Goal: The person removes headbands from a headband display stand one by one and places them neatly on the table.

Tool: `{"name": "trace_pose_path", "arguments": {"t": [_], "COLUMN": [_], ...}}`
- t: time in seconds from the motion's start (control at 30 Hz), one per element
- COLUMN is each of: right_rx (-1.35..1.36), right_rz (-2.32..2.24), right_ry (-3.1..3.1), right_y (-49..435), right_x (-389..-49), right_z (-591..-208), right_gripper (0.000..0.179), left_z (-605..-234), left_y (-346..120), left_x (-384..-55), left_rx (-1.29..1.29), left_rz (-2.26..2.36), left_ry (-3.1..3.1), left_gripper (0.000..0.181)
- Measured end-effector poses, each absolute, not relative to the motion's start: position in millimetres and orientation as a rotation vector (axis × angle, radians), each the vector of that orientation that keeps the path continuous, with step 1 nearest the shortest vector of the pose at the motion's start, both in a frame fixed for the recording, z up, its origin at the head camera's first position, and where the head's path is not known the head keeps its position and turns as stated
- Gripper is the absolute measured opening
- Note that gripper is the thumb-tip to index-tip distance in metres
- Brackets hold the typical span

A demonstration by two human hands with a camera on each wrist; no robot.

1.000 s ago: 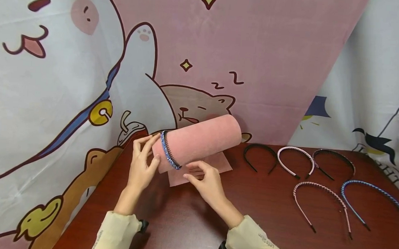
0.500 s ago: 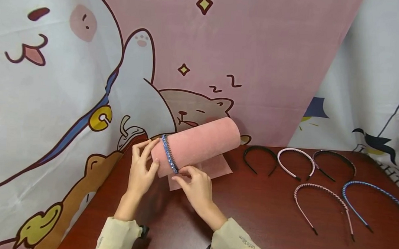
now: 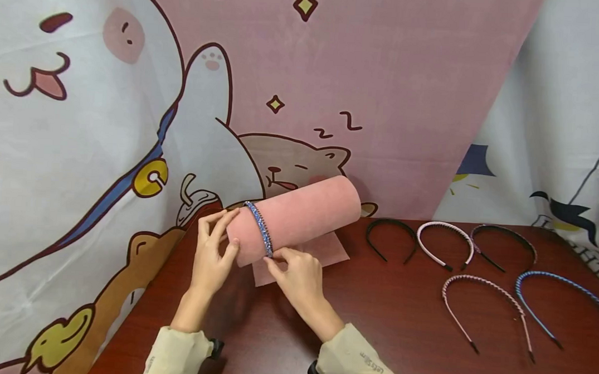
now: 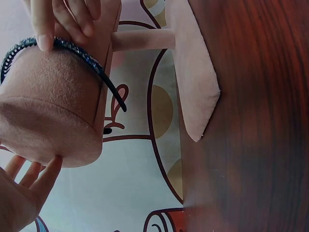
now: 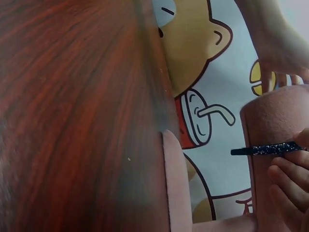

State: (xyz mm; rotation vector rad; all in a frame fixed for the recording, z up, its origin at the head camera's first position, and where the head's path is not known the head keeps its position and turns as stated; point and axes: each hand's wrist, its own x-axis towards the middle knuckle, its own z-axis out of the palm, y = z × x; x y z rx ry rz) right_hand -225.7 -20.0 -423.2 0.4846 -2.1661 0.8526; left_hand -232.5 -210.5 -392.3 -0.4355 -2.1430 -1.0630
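Note:
A pink plush-covered cylinder of a headband stand (image 3: 303,209) lies tilted above a flat pink base (image 3: 332,250). Around its left part sits a glittery blue headband (image 3: 261,227) with dark comb teeth; its far side is hidden. My left hand (image 3: 211,255) holds the left end of the cylinder with bent fingers and thumb at the rim. The near part of the headband is pinched between thumb and fingers of my right hand (image 3: 300,279). In the left wrist view, one dark tip of the headband (image 4: 118,99) sticks out below the cylinder.
On the right of the dark red table (image 3: 373,335) lie a black headband (image 3: 390,221), a white one, a dark patterned one, a pink wrapped headband (image 3: 486,280) and a blue wrapped headband (image 3: 566,279). A cartoon-printed cloth (image 3: 408,102) hangs behind.
My right hand has come left to the headband and taken hold of its near part. The headband has shifted slightly right along the cylinder. My left hand stays at the cylinder's end.

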Motion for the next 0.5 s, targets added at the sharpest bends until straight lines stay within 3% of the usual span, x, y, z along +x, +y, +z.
{"name": "trace_pose_path", "arguments": {"t": [0.5], "right_rx": [0.433], "right_rz": [1.04], "right_ry": [-2.157], "right_y": [15], "right_x": [-235], "right_z": [-407], "right_gripper": [0.009], "left_z": [-390], "left_y": [-210], "left_x": [-231], "left_rx": [-0.432], "left_rz": [-1.095], "left_ry": [-2.135], "left_gripper": [0.055]}}
